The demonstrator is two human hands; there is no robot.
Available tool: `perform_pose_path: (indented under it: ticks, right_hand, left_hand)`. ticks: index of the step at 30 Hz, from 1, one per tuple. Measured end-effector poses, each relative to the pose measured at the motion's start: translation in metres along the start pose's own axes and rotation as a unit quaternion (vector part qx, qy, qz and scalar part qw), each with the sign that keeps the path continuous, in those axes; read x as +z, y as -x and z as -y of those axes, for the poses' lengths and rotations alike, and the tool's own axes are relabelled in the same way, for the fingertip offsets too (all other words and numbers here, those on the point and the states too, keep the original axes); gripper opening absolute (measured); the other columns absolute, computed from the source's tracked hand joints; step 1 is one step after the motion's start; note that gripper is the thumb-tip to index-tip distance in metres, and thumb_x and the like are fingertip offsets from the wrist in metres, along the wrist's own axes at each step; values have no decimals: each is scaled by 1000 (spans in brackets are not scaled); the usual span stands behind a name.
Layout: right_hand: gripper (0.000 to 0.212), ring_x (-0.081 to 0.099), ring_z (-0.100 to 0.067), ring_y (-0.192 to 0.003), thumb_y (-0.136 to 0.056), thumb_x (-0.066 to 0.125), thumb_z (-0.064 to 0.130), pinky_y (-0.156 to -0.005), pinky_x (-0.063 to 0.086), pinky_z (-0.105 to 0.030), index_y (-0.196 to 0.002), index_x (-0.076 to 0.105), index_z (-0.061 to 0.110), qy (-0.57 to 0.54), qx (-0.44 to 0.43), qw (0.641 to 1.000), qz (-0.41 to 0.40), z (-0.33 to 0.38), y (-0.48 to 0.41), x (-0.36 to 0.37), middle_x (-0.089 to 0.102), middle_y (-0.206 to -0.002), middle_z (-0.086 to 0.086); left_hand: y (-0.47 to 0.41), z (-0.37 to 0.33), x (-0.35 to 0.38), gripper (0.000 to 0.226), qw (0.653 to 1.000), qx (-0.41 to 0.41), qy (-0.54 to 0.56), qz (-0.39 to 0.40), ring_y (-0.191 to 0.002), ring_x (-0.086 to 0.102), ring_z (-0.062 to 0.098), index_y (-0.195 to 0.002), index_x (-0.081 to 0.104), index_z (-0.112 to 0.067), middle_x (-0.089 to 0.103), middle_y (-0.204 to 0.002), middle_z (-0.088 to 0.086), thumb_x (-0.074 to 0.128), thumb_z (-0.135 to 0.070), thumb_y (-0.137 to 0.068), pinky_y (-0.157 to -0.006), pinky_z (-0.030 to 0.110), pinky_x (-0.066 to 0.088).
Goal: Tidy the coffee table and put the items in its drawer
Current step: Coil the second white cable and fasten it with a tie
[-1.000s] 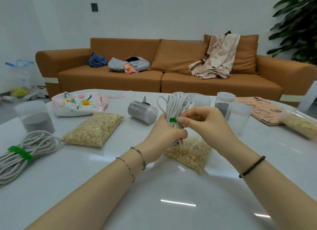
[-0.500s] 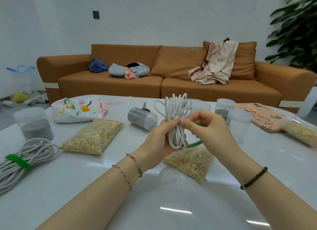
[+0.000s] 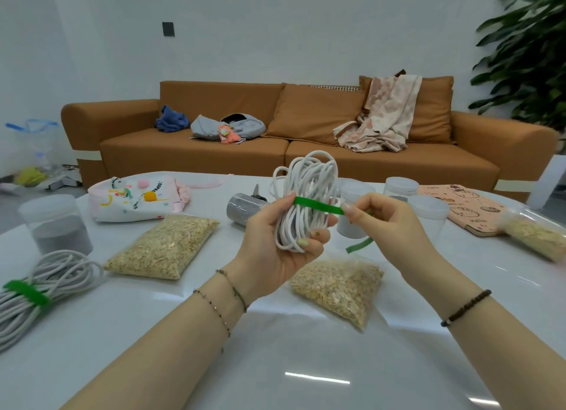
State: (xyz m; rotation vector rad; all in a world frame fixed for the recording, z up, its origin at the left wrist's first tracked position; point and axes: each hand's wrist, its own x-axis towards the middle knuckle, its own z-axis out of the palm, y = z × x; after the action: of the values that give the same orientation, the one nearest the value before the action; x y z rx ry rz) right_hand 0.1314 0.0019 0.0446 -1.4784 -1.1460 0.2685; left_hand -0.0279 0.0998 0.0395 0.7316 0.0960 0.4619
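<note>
Left hand [image 3: 277, 241] grips the coiled white cable [image 3: 306, 195] upright above the coffee table [image 3: 275, 363], fingers curled round its lower loops. Right hand [image 3: 386, 223], just beside it, pinches the green strap [image 3: 318, 205] stretched across the coil's front. An oat bag [image 3: 337, 290] lies directly below both hands.

The pink notebook [image 3: 468, 209] at the table's far right carries small dark words that seem to read "Hello". The white pouch [image 3: 134, 200] bears a line of capitals, roughly "ESPEC", otherwise illegible.
</note>
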Motion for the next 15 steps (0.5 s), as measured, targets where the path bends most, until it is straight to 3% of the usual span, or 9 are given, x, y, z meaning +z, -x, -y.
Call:
perform_pose_path:
  ticks: [4,9,13,15]
  right_hand:
    - [24,49,-7,-60,-95,65,26,-60,41,-17,-78,67,10,-1,-3,1000,23,-3,-1,1,55,-61,2]
    - [22,52,-1,-69,-102,53,20,-71,42,-13,-86,66,12,-72,28,995,58,-8,1,7,57,-74,2]
    - [28,54,-15,-84,-94,60,32,-81,42,-29,-91,69,6,-99,18,994,51,-7,1,6,62,-87,-19]
    - [34,55,-21,-87,-85,61,41,-84,43,-34,-88,72,9,-116,27,991,62,-6,2,5,65,-89,-18]
  left_hand:
    - [1,1,1,45,999,-16,-26,18,-61,41,12,-117,57,2,56,-87,17,48,-34,-92,-44,10,33]
    - [2,3,1,45,999,-10,0,52,-59,43,11,-124,52,0,57,-90,18,48,-34,-95,-42,10,37]
    - [3,3,3,45,995,-36,37,80,-59,46,12,-122,53,1,61,-94,21,53,-33,-93,-41,10,40]
    - [3,4,4,47,993,-59,44,95,-60,48,13,-122,53,4,62,-98,23,55,-32,-92,-42,11,41]
